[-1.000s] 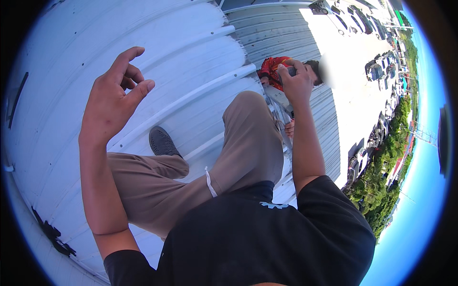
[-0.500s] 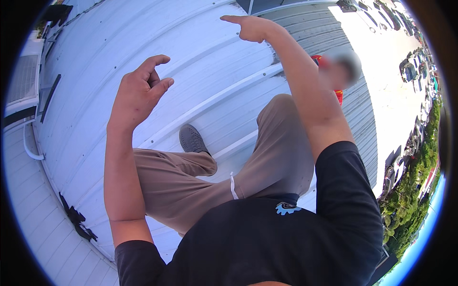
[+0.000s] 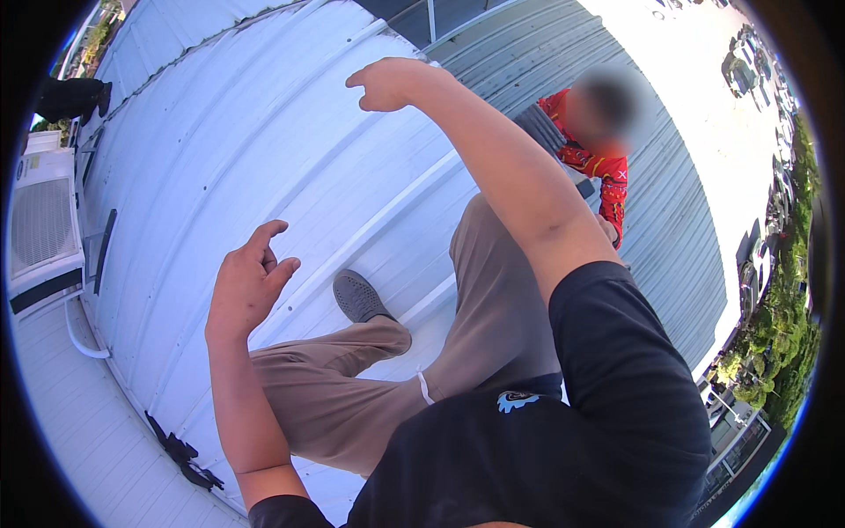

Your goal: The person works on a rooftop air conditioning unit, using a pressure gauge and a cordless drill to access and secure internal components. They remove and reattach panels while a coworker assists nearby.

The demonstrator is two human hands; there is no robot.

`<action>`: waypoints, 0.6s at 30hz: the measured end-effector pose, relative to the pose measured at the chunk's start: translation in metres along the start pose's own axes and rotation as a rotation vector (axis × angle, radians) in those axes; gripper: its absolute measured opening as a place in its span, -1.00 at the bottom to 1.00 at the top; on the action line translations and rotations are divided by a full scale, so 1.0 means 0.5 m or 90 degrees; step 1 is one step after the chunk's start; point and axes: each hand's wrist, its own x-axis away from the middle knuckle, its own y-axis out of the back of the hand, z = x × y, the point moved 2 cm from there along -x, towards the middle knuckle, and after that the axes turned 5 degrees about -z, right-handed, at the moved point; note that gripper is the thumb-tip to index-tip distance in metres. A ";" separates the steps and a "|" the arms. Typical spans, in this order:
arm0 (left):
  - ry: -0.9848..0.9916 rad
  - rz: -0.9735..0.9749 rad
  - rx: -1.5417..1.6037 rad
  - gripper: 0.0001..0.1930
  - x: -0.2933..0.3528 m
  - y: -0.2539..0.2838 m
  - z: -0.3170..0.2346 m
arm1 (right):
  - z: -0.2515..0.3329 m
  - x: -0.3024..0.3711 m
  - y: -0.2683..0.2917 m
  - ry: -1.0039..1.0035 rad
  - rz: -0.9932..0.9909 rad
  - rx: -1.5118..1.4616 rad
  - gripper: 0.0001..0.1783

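My left hand (image 3: 245,286) is raised above the white ribbed metal roof (image 3: 290,114), holding nothing. Its thumb and forefinger are bent and stand apart. My right arm stretches far forward and to the left, and my right hand (image 3: 393,85) hangs over the same roof, near its far edge. The forefinger sticks out a little, apart from the curled fingers, and no object shows in that hand. Under my arms are my brown trousers (image 3: 493,308) and one grey woven shoe (image 3: 359,296) on the roof.
Beyond my right arm a person in a red patterned shirt (image 3: 576,158) is on the grey ribbed roofing (image 3: 656,220). An air-conditioner unit (image 3: 44,220) stands at the left. Black scraps (image 3: 182,453) lie along the lower-left seam. Parked vehicles (image 3: 753,66) line the ground far right.
My left hand has dropped lower. My right hand has swung left and slightly down, its forefinger less extended. The view has shifted, and more of the person in red shows.
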 end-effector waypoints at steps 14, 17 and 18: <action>-0.020 0.128 -0.059 -0.47 0.033 -0.045 -0.023 | -0.148 0.205 0.070 0.005 -0.042 -0.277 -0.52; 0.009 0.152 -0.052 -0.46 0.028 -0.056 -0.016 | -0.157 0.211 0.079 0.028 -0.042 -0.435 -0.55; 0.006 0.152 -0.081 -0.47 0.024 -0.060 -0.014 | -0.159 0.213 0.078 0.025 -0.030 -0.439 -0.55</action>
